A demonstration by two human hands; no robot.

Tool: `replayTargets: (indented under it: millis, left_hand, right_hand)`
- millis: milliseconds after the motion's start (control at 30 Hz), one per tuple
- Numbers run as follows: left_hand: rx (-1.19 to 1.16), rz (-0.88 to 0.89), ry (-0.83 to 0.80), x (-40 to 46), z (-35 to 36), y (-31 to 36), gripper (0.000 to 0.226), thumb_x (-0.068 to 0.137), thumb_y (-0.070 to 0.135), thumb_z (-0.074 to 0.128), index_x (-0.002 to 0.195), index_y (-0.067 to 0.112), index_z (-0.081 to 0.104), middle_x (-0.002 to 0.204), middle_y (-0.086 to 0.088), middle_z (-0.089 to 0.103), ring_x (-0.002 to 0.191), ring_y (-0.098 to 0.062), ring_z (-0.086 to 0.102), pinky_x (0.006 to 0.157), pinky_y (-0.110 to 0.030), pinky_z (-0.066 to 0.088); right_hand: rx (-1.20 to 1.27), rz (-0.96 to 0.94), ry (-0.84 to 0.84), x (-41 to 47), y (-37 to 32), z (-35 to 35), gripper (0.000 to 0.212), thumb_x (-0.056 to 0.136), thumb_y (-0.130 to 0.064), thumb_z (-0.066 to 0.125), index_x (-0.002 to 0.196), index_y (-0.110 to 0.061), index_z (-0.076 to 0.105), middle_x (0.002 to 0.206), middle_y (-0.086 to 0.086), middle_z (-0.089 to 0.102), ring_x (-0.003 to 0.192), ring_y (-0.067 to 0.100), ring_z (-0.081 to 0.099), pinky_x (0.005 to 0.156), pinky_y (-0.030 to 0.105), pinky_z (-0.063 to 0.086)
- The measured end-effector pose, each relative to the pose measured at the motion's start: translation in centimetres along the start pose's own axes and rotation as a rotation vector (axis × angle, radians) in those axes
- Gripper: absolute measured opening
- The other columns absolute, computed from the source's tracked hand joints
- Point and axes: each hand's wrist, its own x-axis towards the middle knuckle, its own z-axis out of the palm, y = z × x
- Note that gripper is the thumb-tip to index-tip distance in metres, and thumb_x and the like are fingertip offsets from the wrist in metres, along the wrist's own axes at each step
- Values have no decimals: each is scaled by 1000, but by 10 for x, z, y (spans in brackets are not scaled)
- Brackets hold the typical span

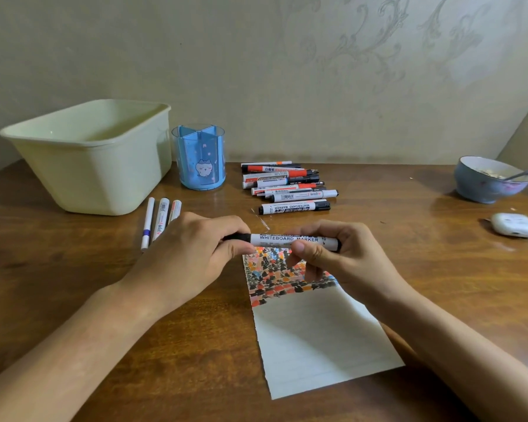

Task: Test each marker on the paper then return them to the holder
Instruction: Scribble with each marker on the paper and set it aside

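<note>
Head view: at frame centre, both hands hold a whiteboard marker (293, 240) level over the scribbled paper (314, 339) on the tabletop (73, 284); the left hand (192, 254) grips its black cap end, the right hand (333, 257) pinches the barrel. The blue holder (199, 158) stands upper left of centre, beside more markers (287, 185).

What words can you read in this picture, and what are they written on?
"WHITEBOARD MARKER": on the held marker, gripped by the left hand and right hand.
"WHITEBOARD MARKER": upside down, on the nearest lying marker.
Pile of markers and three pens: print too small to read.
</note>
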Motion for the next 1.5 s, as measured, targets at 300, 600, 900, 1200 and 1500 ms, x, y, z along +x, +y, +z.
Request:
replayTargets:
  millis: [300,600,900,1200,1500]
  left_hand:
    - [145,12,-126,3,-4,-4,49,74,65,47,104,37,73,88,19,47,92,2,48,58,-14,33]
    - [212,-50,-159,-2,-10,-12,28,91,34,60,110,51,50,67,21,52,68,-1,52,51,-20,32]
    - [417,-329,-150,1,-10,-37,9,94,33,57,87,35,52,74,13,52,67,-6,49,50,-15,29]
    - [445,-320,-170,-1,-11,-41,10,98,38,51,91,36,57,91,13,60,74,-4,50,55,-17,33]
    - [306,-82,-133,-2,7,-25,38,99,45,49,136,43,47,109,15,39,105,-2,41,86,-19,39]
  right_hand:
    - [-159,-74,-88,2,-8,1,29,88,-27,70,113,-15,70,81,-2,76,67,8,71,58,22,54]
    - [-157,-82,110,13,6,-17,70,82,-42,66,147,-25,45,88,-1,78,66,13,71,65,26,57]
    - [-359,-74,161,19,18,-27,37,96,-22,62,133,-21,59,87,-4,75,69,9,71,72,33,63]
    - [-614,-82,233,26,28,-30,29,96,-24,64,125,-27,65,112,-10,69,80,5,65,67,23,58]
    - [-1075,-52,129,59,31,-37,50,101,-31,54,149,-30,41,153,-5,43,133,19,44,105,37,45]
